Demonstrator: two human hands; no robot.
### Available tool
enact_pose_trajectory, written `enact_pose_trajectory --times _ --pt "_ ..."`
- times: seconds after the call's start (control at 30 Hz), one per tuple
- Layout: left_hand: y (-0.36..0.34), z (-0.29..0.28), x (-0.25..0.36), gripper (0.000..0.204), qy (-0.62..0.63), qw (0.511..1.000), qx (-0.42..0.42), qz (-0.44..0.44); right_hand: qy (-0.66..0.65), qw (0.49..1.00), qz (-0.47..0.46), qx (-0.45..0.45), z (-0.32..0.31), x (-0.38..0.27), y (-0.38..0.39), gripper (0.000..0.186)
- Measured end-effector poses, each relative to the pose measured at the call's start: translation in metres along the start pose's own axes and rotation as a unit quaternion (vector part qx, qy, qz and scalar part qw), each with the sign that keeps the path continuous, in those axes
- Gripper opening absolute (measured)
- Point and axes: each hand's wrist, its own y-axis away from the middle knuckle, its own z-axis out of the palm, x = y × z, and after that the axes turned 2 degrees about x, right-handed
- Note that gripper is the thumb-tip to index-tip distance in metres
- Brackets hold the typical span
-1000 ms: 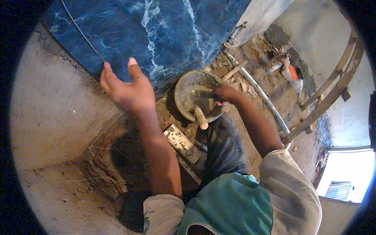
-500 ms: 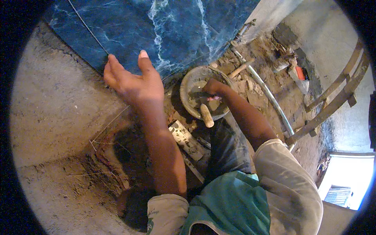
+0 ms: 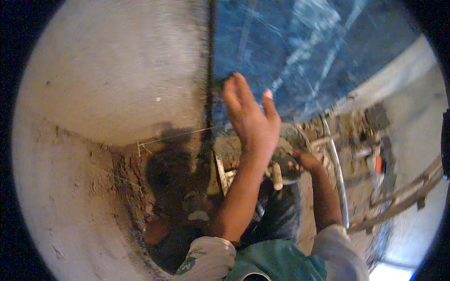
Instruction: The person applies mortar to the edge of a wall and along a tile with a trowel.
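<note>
A blue slab with white marble-like veins [image 3: 281, 51] stands in front of me. My left hand [image 3: 253, 119] is at its lower left part, open, its fingers stretched upward and the thumb apart; whether it touches the surface is unclear. Lower right of it, my right hand [image 3: 307, 160] is over a round bowl [image 3: 284, 153] of grey wet mix. Its fingers look curled, with the tips showing, but blur hides what is in them. A tool with a wooden handle [image 3: 277, 177] rests at the bowl, handle toward me. My left forearm partly covers the bowl.
A taut string [image 3: 178, 136] runs from the left wall to the slab's lower edge. Right of the bowl lie a long pale pipe [image 3: 337, 173] and rubble. A curved wooden frame [image 3: 398, 213] leans at the far right. A plain wall [image 3: 122, 79] rises left.
My view has swung left, so the slab and bowl appear further right. My right hand has shifted from inside the bowl toward its right side. My left hand stays raised at the slab.
</note>
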Motion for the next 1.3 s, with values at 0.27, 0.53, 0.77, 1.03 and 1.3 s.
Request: enact_pose_trajectory --times 0.27,0.53,0.77,1.03,1.3 --pt "0.006 0.007 0.001 0.062 0.023 0.997 0.053 -0.050 -0.214 0.948 -0.233 0.040 -0.028 0.012 0.109 0.046" --pt "0.012 0.033 0.006 0.066 0.032 0.994 0.081 -0.069 -0.298 0.859 -0.417 -0.006 -0.006 -0.090 0.203 0.046" --pt "0.012 0.039 0.009 0.069 0.068 0.989 0.112 -0.074 -0.106 0.853 -0.507 0.059 0.080 -0.169 0.234 0.068" --pt "0.036 0.088 0.001 0.068 0.578 0.750 0.151 -0.285 0.195 0.841 -0.480 0.158 0.167 -0.216 0.242 0.032" --pt "0.024 0.078 0.012 0.058 0.361 0.876 0.222 -0.230 0.417 0.716 -0.518 0.211 0.182 -0.222 0.213 0.048"
